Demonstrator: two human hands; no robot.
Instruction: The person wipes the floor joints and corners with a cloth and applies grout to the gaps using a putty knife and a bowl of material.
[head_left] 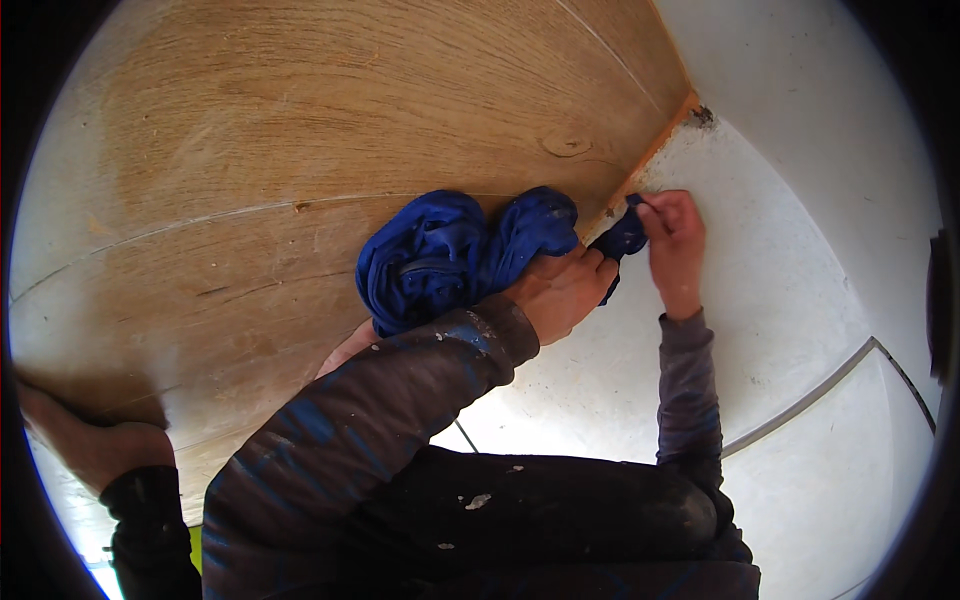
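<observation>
Far left, a bare foot [95, 445] showed below a plain black fabric cuff [148, 530], planted against a broad brown wood-grain surface [250, 130] crossed by long curved seams. Just right of the cuff, low down, a sliver of something yellow-green [196, 550] peeked out. Then came the left arm, in a dark brown sleeve with blue streaks [350, 420], slanting up across the middle, and a patch of bare skin [345, 348] poked out behind it, too hidden to tell what it was. And there was the deep blue, bunched-up fabric cloth [425, 255], heaped in thick folds on the wood-grain surface and trailing right past its orange edge [647, 160]! The left hand [562, 293] had it, fingers curled down tight on a gathered stretch. Below lay black trousers [560, 520] flecked with white. Over to the right hand [677, 245]: thumb and fingers pinched together on the cloth's narrow far end, above a smooth white slab [770, 260]. Near the slab's top sat a dark, crumbly patch [703, 117]; lower right, a grey strip [815, 397] curved across.
</observation>
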